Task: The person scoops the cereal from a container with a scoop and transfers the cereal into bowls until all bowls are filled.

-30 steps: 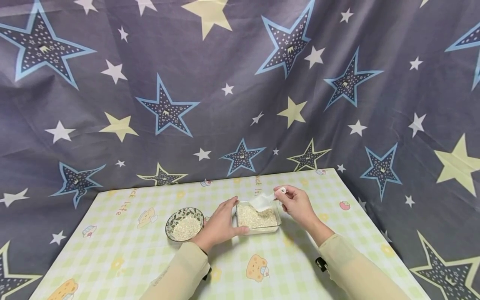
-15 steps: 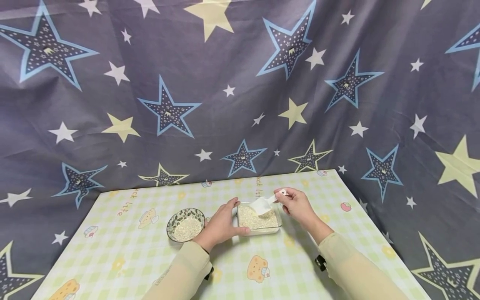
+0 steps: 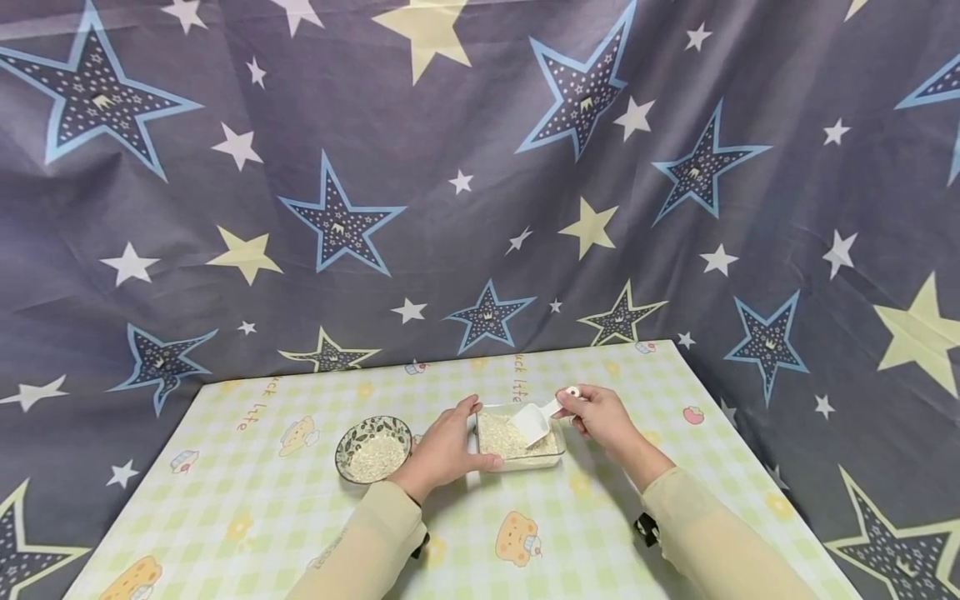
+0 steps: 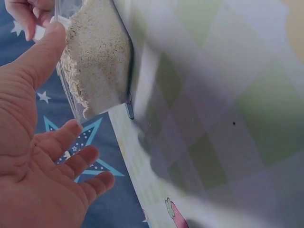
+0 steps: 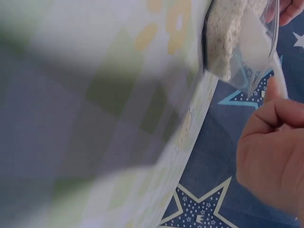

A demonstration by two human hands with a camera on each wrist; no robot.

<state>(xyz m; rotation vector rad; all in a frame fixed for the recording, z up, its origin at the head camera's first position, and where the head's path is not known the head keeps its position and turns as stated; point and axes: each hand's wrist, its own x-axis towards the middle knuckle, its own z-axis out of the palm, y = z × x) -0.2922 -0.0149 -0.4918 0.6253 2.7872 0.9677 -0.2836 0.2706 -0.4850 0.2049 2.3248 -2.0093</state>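
A rectangular glass container (image 3: 536, 462) filled with pale flakes like oats (image 3: 497, 433) stands on the table. My left hand (image 3: 446, 446) holds its left end, thumb at the near rim and index fingertip at the far corner; the other fingers spread free in the left wrist view. In my right hand (image 3: 606, 419) a white scoop (image 3: 531, 424) is pinched by its handle. Its blade slants down into the flakes, and the front edge is hidden among them. To the left sits a round leaf-patterned bowl (image 3: 347, 440) with similar flakes (image 3: 378, 457) inside.
A green-and-white checked cloth (image 3: 247, 467) with cartoon prints covers the table. Behind it and along the right side hangs a dark star-patterned curtain (image 3: 450, 233). The left forearm passes close by the bowl's right side.
The scoop and right hand have shifted slightly right and toward me, with the blade now lower in the flakes. The left hand, container and bowl have stayed in place.
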